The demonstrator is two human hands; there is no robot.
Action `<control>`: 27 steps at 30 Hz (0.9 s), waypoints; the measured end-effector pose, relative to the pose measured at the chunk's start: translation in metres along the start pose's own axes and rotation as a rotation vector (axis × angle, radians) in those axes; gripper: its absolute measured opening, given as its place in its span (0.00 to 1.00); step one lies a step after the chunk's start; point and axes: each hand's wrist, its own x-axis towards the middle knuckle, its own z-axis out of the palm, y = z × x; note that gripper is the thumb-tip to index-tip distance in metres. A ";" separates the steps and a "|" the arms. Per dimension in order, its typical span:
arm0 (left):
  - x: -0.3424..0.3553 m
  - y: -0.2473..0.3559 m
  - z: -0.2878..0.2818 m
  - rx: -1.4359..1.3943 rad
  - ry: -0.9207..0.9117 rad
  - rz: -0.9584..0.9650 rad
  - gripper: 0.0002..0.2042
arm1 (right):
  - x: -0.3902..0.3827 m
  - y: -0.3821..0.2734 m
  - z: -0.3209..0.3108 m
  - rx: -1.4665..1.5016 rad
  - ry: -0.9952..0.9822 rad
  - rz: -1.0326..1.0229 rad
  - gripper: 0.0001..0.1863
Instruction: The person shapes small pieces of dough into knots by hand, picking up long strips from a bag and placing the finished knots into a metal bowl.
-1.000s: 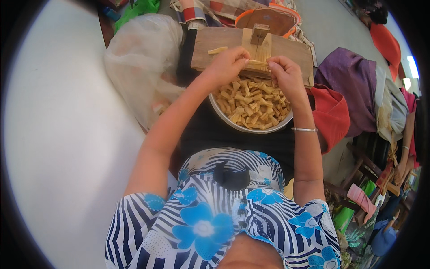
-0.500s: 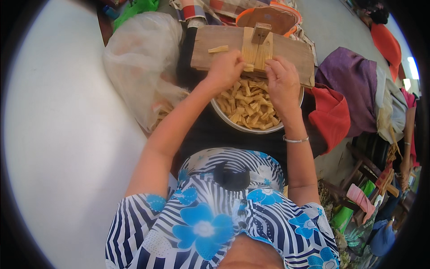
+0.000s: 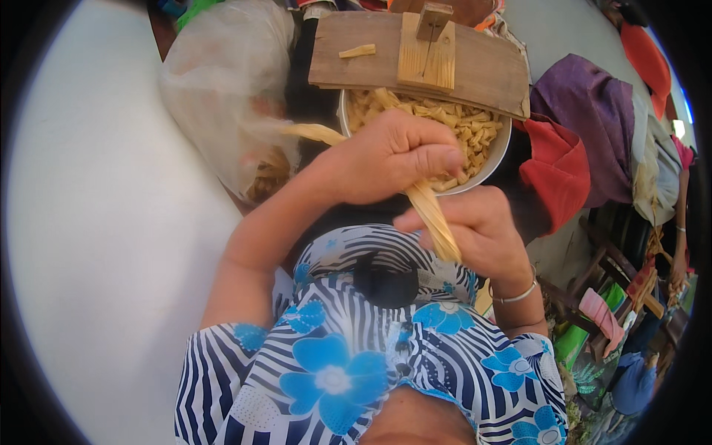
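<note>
Left hand [image 3: 397, 157] gripping yellow strip [image 3: 432, 222], one bowl [image 3: 507, 141]

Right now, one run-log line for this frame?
left hand: closed on pale strip | right hand: at strip's lower end, hold unclear | bowl: yellowish pieces | wooden board: short piece on top

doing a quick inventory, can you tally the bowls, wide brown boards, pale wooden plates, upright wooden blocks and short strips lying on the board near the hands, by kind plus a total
Bowl: 1
Wide brown board: 1
Pale wooden plate: 1
Upright wooden block: 1
Short strip: 1
Total: 5
</note>
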 end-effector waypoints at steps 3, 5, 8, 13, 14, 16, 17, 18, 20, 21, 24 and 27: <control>-0.013 0.024 0.026 -0.183 0.016 0.283 0.15 | -0.014 -0.011 0.004 0.403 0.121 -0.425 0.19; -0.007 0.015 0.039 -0.167 0.090 0.376 0.16 | -0.009 -0.006 0.007 0.191 0.498 -0.444 0.18; 0.020 -0.022 0.052 -0.170 0.214 0.289 0.14 | 0.023 0.043 -0.015 -0.240 0.796 -0.327 0.14; 0.035 -0.073 0.038 -0.397 0.182 -0.155 0.08 | 0.047 0.092 -0.031 -0.697 0.869 -0.325 0.11; 0.035 -0.082 0.035 -0.271 0.183 -0.165 0.07 | 0.048 0.094 -0.032 -0.779 0.872 -0.309 0.11; 0.031 -0.095 0.034 0.173 0.292 -0.066 0.05 | 0.045 0.101 -0.037 -0.814 0.798 -0.187 0.09; 0.027 -0.098 0.036 0.487 0.387 0.047 0.04 | 0.039 0.109 -0.036 -0.786 0.755 -0.080 0.08; 0.023 -0.099 0.039 0.800 0.476 0.167 0.03 | 0.034 0.115 -0.035 -0.755 0.711 0.026 0.08; 0.010 -0.095 0.042 0.904 0.493 0.255 0.06 | 0.028 0.127 -0.024 -0.291 0.560 0.106 0.11; 0.006 -0.093 0.042 0.954 0.498 0.303 0.08 | 0.026 0.130 -0.018 -0.059 0.484 0.139 0.14; 0.003 -0.099 0.045 0.984 0.589 0.483 0.11 | 0.023 0.132 -0.004 0.381 0.393 0.176 0.21; 0.002 -0.102 0.043 0.949 0.564 0.483 0.13 | 0.027 0.131 0.008 0.852 0.359 0.216 0.20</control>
